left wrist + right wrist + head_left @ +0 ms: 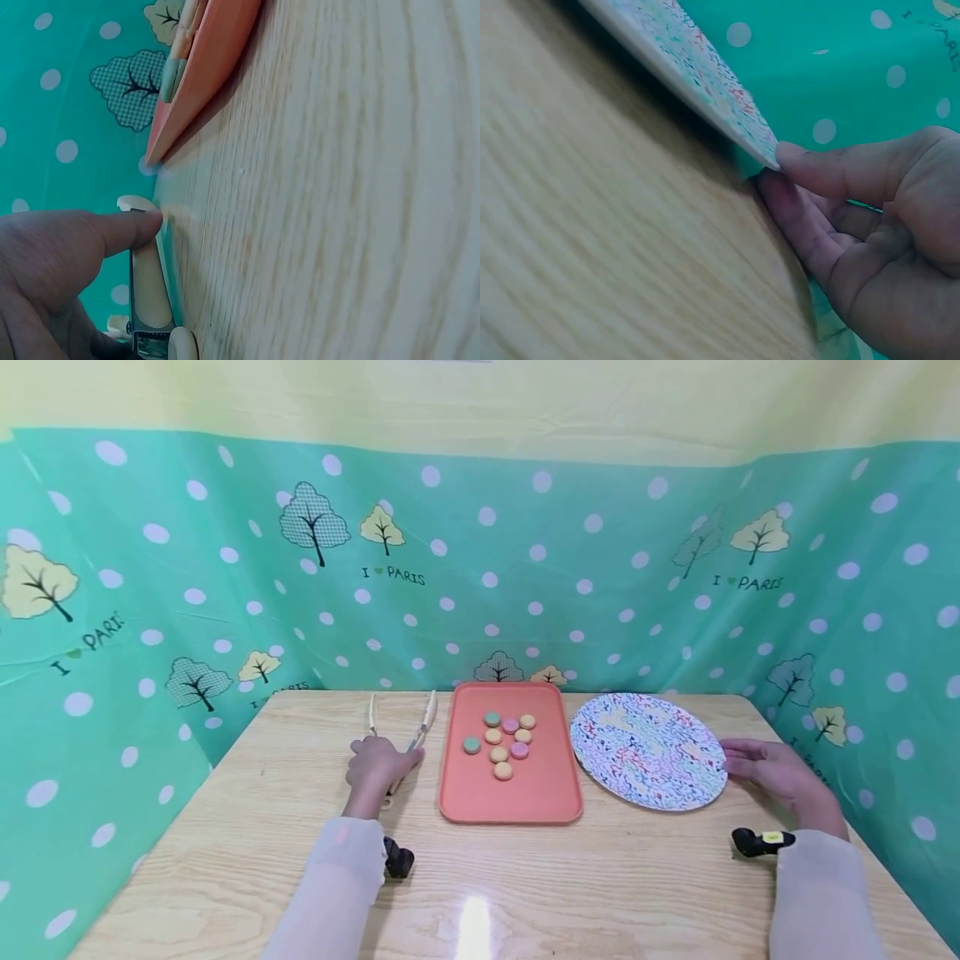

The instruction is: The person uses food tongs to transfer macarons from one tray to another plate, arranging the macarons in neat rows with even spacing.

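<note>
A pair of tongs (423,720) with cream tips and a metal body lies on the left of the table, its arms spread. My left hand (377,764) is over it, thumb on the right arm and the other fingers by the left arm; in the left wrist view the thumb touches the tongs (152,289). At the right, a large round plate (645,752) has a multicoloured squiggle pattern. Its right rim is pinched by my right hand (772,772). The right wrist view has the thumb on top of the plate (697,82) and a finger below its edge.
Between the hands sits a coral tray (517,802) with several small green, pink and cream macarons (498,754) in its upper part. A teal dotted curtain (480,568) hangs behind and beside the wooden table (562,893).
</note>
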{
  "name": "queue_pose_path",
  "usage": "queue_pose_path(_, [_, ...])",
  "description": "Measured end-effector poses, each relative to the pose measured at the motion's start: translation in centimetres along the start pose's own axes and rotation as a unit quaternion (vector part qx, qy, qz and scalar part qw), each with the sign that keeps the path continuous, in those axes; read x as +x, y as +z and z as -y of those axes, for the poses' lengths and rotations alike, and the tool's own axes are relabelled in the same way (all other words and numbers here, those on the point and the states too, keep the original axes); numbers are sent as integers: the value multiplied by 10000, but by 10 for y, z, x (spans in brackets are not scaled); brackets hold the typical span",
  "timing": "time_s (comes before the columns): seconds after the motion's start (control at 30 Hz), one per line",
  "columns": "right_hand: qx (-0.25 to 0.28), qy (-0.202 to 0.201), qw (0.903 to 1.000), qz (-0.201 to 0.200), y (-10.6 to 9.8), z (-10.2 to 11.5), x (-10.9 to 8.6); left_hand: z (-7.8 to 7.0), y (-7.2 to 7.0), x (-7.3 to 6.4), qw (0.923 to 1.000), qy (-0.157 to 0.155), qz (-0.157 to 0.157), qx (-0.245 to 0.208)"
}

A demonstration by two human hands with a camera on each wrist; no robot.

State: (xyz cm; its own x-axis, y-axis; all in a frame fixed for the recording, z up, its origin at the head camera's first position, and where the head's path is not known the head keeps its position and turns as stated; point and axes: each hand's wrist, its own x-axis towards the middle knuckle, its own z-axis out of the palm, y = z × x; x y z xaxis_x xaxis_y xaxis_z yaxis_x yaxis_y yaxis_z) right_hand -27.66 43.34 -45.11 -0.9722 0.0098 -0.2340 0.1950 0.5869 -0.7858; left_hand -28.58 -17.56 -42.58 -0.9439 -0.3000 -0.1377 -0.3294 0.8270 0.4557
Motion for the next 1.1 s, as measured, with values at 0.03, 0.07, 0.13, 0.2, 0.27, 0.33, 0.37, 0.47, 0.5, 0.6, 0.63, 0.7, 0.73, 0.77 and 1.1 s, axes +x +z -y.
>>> queue_pose_path(0.03, [46,-9,10000,12,0,-1,-1,0,0,0,10000,6,6,4])
queue_pose_path(0.07, [115,-9,9999,27,0,-1,-1,0,0,0,10000,5,10,2])
queue_pose_path(0.13, [189,17,9998,29,0,0,-2,0,0,-1,10000,4,11,22])
queue_pose_path(0.2, [239,-39,9997,76,1,0,-2,1,0,-1,10000,6,6,44])
queue_pose_path(0.27, [252,-74,9996,93,1,1,-2,2,0,-1,10000,12,3,64])
queue_pose_path(0.33, [240,-126,9996,119,1,2,-2,3,0,0,9999,19,-11,103])
queue_pose_path(0.37, [233,-156,9995,136,1,2,-3,3,-1,0,9999,17,-10,117])
queue_pose_path(0.47, [200,-183,9995,131,1,3,-4,4,0,2,9998,33,-23,207])
queue_pose_path(0.5, [189,-193,9996,130,1,3,-4,3,1,3,9997,42,-37,230])
queue_pose_path(0.6, [165,-233,9995,142,1,1,-4,3,3,7,9996,47,-63,278])
queue_pose_path(0.63, [176,-230,9995,144,1,1,-4,3,4,8,9996,49,-76,283])
queue_pose_path(0.7, [172,-218,9995,155,1,0,-3,3,4,9,9996,41,-109,265])
queue_pose_path(0.73, [164,-212,9995,156,1,-1,-3,3,5,10,9996,36,-123,264])
queue_pose_path(0.77, [171,-199,9995,149,1,0,-2,4,5,11,9996,29,-136,258])
queue_pose_path(1.1, [189,-167,9996,155,1,-1,-3,1,-4,11,9976,453,-499,130])
